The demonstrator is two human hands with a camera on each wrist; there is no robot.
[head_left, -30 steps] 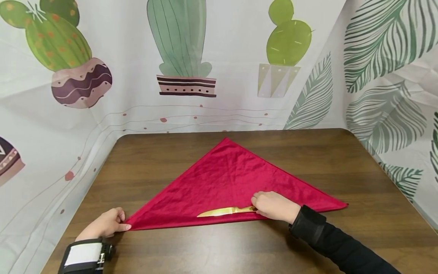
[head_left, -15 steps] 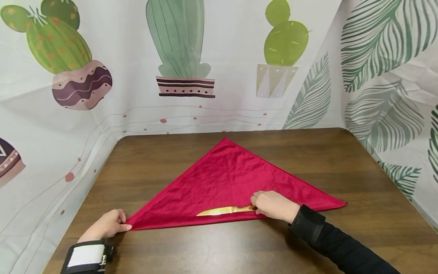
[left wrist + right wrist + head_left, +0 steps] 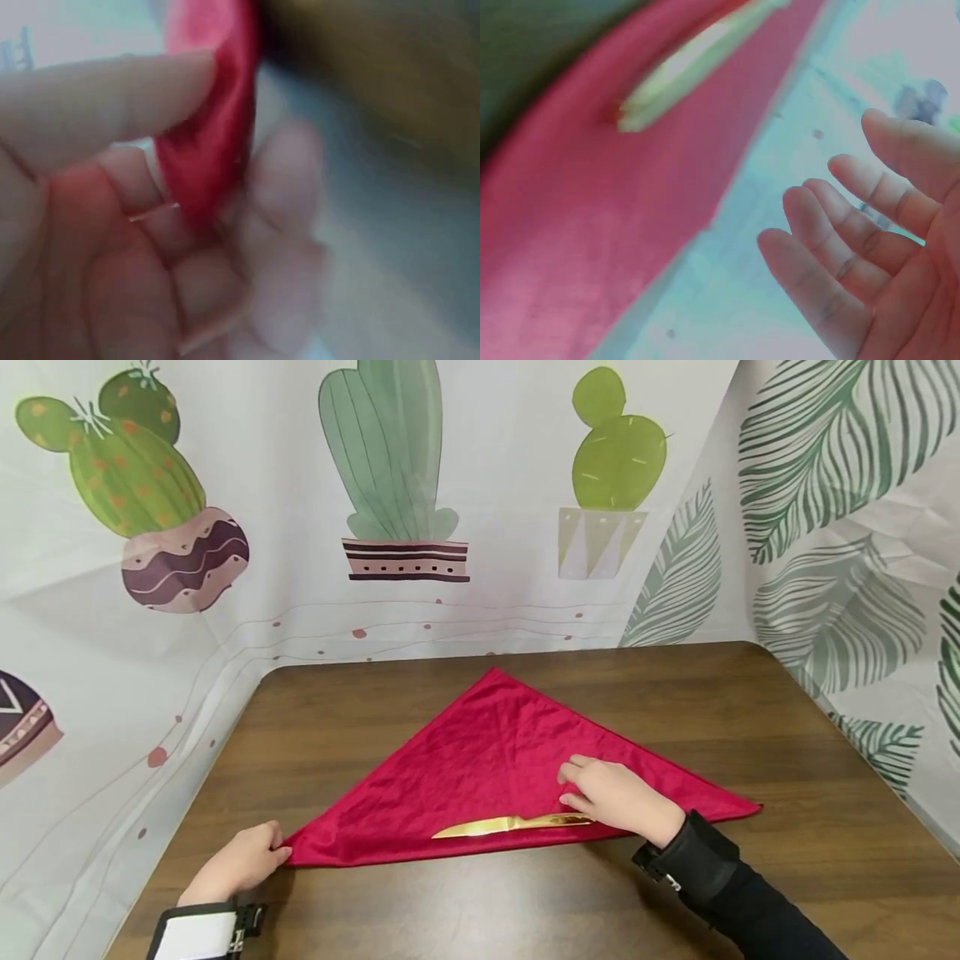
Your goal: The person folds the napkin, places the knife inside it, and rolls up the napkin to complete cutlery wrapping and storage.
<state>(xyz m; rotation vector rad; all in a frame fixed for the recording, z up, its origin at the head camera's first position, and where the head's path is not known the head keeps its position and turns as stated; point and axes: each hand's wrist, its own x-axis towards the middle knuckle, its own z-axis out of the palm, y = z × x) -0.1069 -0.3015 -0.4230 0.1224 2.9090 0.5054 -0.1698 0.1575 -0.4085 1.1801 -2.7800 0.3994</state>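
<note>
The gold knife point(image 3: 510, 825) lies left-right on the red cloth point(image 3: 487, 768), tip pointing left; right hand point(image 3: 618, 797) fingers spread above it, left hand point(image 3: 240, 862) pinching the cloth's left corner.

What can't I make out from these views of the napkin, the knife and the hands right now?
- Knife handle end, head view: covered by the right hand; contact cannot be told.
- Left hand fingertips, head view: curled at the red napkin corner, so the pinch shows only in the blurred left wrist view.
- Under the folded napkin: hidden.
- Right wrist view: blurred, knife soft.
</note>
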